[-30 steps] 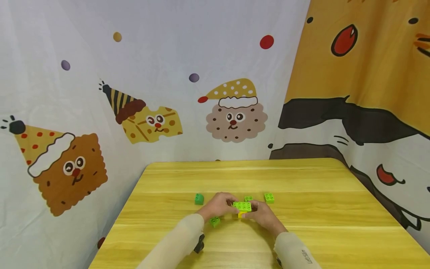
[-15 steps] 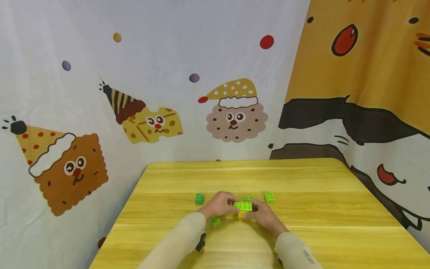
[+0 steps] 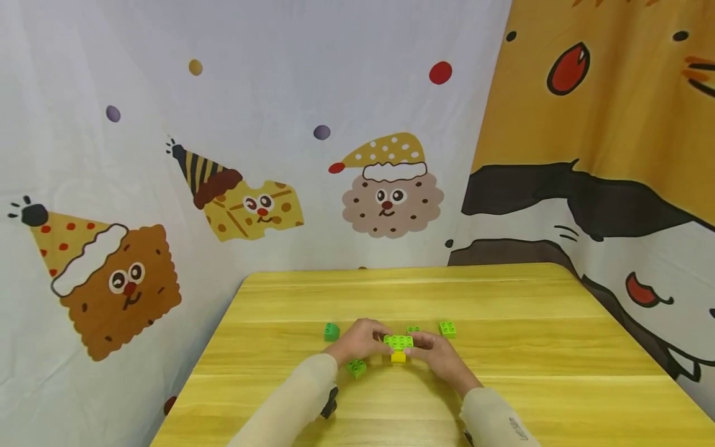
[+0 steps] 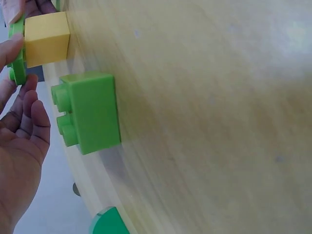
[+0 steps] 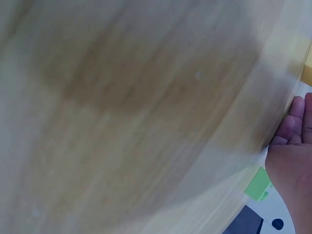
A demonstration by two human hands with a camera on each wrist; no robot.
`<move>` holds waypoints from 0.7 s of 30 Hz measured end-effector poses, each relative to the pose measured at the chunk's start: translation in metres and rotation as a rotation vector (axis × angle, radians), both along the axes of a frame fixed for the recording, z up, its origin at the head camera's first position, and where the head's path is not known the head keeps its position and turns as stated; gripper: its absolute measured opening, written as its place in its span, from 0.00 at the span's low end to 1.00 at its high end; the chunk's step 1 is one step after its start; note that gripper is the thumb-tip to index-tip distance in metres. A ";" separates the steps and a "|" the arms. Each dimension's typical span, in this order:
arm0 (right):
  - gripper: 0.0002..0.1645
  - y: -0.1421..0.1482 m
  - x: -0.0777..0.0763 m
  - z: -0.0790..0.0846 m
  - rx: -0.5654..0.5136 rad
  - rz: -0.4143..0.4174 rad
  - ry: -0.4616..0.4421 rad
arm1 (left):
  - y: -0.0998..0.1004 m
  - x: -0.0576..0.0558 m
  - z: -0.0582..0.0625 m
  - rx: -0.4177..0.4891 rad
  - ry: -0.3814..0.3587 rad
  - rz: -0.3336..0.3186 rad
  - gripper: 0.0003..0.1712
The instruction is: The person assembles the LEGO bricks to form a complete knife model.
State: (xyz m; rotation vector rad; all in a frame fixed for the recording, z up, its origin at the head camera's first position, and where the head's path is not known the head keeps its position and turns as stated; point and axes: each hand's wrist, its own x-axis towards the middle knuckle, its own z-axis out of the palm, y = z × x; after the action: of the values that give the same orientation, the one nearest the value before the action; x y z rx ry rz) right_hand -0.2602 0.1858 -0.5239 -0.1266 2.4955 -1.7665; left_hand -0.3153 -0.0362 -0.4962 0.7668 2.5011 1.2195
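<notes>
A light green building plate (image 3: 398,342) with rows of studs sits on top of a yellow block (image 3: 398,357) at the middle of the table. My left hand (image 3: 360,341) pinches the plate's left end between thumb and fingers. At the right end my right hand (image 3: 438,355) holds the plate, thumb at the front corner and fingers behind. In the left wrist view the yellow block (image 4: 48,40) shows beneath the thin plate (image 4: 18,58). Only a sliver of the yellow block (image 5: 307,70) appears in the right wrist view, beside my right hand (image 5: 295,146).
A light green brick (image 3: 357,367) stands on the wooden table (image 3: 279,347) just below my left wrist. A dark green curved brick (image 3: 331,331) lies left of that hand. Behind the right hand are a partly hidden green brick (image 3: 413,329) and another light green brick (image 3: 447,328).
The plate and yellow block have shifted slightly left and turned a little. My right thumb has moved off the yellow block's side, so more of the block shows.
</notes>
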 end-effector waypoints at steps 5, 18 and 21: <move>0.32 0.000 -0.001 -0.001 0.039 0.012 0.021 | -0.002 0.000 -0.003 0.021 0.004 -0.003 0.17; 0.31 0.001 -0.003 -0.003 0.034 0.030 0.016 | -0.002 0.001 -0.012 0.055 0.021 0.013 0.12; 0.31 0.000 -0.003 -0.004 0.036 0.010 0.005 | -0.002 0.002 -0.011 0.051 0.020 0.010 0.13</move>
State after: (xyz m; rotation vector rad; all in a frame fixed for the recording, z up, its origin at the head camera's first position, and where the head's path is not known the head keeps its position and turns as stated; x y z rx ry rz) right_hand -0.2630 0.1856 -0.5282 -0.1415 2.5244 -1.7189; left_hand -0.3138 -0.0382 -0.5068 0.7840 2.5013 1.2895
